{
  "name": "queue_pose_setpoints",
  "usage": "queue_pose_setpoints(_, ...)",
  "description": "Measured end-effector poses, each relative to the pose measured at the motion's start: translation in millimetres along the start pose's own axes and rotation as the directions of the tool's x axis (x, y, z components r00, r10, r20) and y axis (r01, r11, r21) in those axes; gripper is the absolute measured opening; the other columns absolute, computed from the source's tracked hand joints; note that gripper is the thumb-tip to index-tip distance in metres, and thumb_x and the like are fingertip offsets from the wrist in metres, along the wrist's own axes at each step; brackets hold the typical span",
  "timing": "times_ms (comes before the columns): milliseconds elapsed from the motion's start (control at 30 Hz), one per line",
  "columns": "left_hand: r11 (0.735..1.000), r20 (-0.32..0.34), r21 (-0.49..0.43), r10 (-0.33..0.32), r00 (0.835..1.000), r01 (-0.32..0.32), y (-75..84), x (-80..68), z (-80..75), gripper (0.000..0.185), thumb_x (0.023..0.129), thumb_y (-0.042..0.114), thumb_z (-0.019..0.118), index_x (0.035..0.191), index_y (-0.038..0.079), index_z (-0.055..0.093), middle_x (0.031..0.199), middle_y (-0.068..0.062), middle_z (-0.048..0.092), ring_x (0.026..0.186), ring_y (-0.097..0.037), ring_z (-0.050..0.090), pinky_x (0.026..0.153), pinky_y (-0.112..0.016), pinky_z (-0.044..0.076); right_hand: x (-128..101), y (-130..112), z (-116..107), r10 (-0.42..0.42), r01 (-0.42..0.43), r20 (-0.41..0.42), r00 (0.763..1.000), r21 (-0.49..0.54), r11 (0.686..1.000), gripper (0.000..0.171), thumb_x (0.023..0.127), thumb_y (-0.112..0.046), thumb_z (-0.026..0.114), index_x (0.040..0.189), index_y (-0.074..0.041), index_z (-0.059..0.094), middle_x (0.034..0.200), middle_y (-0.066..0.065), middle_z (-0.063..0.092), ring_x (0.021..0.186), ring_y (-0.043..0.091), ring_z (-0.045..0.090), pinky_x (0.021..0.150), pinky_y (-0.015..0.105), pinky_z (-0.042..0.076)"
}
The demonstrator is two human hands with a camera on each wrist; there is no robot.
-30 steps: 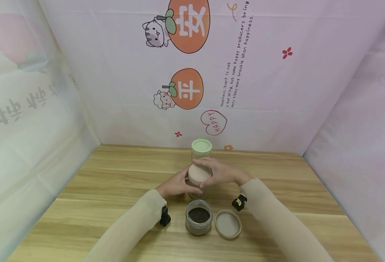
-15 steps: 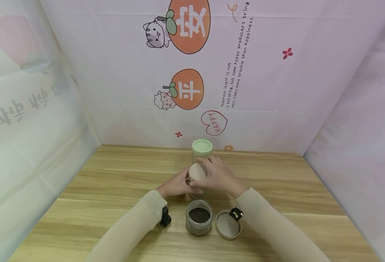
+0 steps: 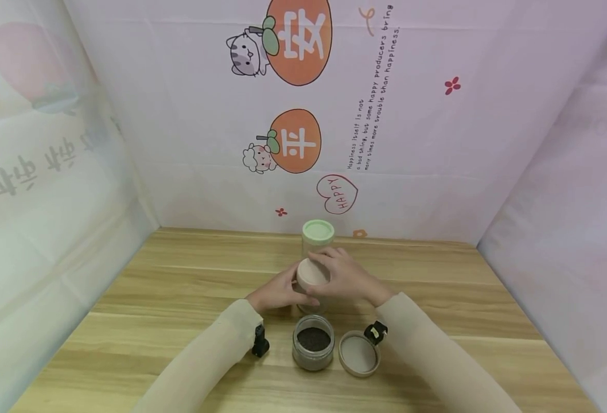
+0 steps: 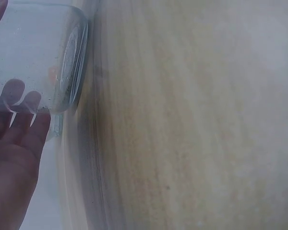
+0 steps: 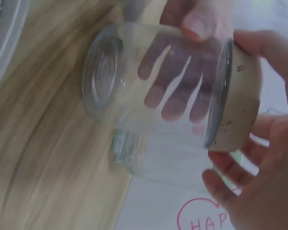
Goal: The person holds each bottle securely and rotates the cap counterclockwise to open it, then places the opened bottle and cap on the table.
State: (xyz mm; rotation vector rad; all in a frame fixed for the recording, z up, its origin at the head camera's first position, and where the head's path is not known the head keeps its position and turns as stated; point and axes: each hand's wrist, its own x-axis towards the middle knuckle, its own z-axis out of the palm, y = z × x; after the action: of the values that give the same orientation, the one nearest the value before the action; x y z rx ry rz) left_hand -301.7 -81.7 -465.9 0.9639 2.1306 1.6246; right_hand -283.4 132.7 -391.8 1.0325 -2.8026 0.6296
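Your right hand (image 3: 347, 278) curled its fingers (image 5: 257, 45) round the beige lid (image 3: 311, 272) on the clear jar (image 5: 153, 91), while your left hand (image 3: 277, 292) wrapped the jar's side, steadying it on the table (image 3: 179, 287). Just behind stood a green-lidded jar (image 3: 318, 232); nearer you, an open jar (image 3: 313, 341) of dark grains beside a loose lid (image 3: 358, 354).

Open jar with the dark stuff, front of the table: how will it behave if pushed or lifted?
The open jar looks like clear glass, so probably rigid, smooth and breakable. It is squat with a wide base, so a push should slide it rather than tip it. Its lid lies beside it, so tilting may spill the dark filling.
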Motion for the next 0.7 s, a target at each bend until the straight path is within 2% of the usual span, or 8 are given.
queue_pose_setpoints(167, 1.0, 0.01, -0.009, 0.02, 1.0, -0.019, -1.9, 1.2, -0.3, 0.094, 0.085, 0.017, 0.083, 0.157, 0.034, 0.024, 0.15, 0.006, 0.043, 0.136, -0.013, 0.042, 0.115, -0.041, 0.032, 2.4, 10.6, -1.9, -0.045, 0.035, 0.073, 0.996, 0.135, 0.99, 0.081, 0.079, -0.036, 0.081, 0.149, -0.012, 0.049, 0.147, 0.006, 0.048, 0.122, 0.028, 0.043, 0.093, 0.046, 0.048)
queue_pose_setpoints(300, 1.0, 0.005, 0.003, 0.002, 1.0, -0.002, -4.3, 2.4, -0.8, 0.095, 0.084, 0.019, 0.084, 0.156, 0.034, 0.024, 0.15, 0.007, 0.043, 0.136, -0.011, 0.042, 0.114, -0.038, 0.032, 4.1, 18.0, -1.9, -0.066, 0.04, 0.112, 0.992, 0.216, 0.976, 0.082, 0.078, -0.03, 0.081, 0.15, -0.013, 0.048, 0.15, 0.005, 0.045, 0.123, 0.028, 0.041, 0.095, 0.046, 0.045)
queue_pose_setpoints(467, 1.0, -0.008, 0.016, -0.022, 1.0, 0.022, -5.8, 1.7, -0.9, 0.096, 0.084, 0.023, 0.085, 0.156, 0.035, 0.024, 0.15, 0.007, 0.043, 0.136, -0.011, 0.041, 0.114, -0.039, 0.032, 1.0, 15.4, -1.2, -0.071, 0.048, 0.089, 0.993, 0.238, 0.97, 0.082, 0.079, -0.033, 0.081, 0.151, -0.01, 0.046, 0.152, 0.01, 0.042, 0.128, 0.032, 0.039, 0.097, 0.05, 0.045)
queue_pose_setpoints(567, 0.999, -0.016, 0.029, -0.038, 0.999, 0.039, -5.0, 0.2, -0.7, 0.096, 0.084, 0.026, 0.085, 0.156, 0.036, 0.023, 0.148, 0.007, 0.044, 0.135, -0.012, 0.043, 0.114, -0.04, 0.033, -2.4, 9.4, 0.1, -0.036, 0.024, 0.056, 0.998, 0.204, 0.979, 0.088, 0.081, -0.047, 0.08, 0.152, -0.009, 0.044, 0.152, 0.014, 0.041, 0.129, 0.032, 0.041, 0.096, 0.05, 0.046)
queue_pose_setpoints(700, 0.998, -0.021, 0.035, -0.046, 0.999, 0.047, -3.2, -0.9, 0.3, 0.095, 0.084, 0.03, 0.084, 0.157, 0.034, 0.024, 0.147, 0.006, 0.045, 0.133, -0.012, 0.044, 0.114, -0.041, 0.032, -6.9, 1.9, 5.2, 0.026, -0.025, -0.024, 0.999, 0.037, 0.999, 0.099, 0.078, -0.068, 0.074, 0.152, -0.01, 0.043, 0.143, 0.016, 0.048, 0.122, 0.03, 0.047, 0.092, 0.048, 0.049)
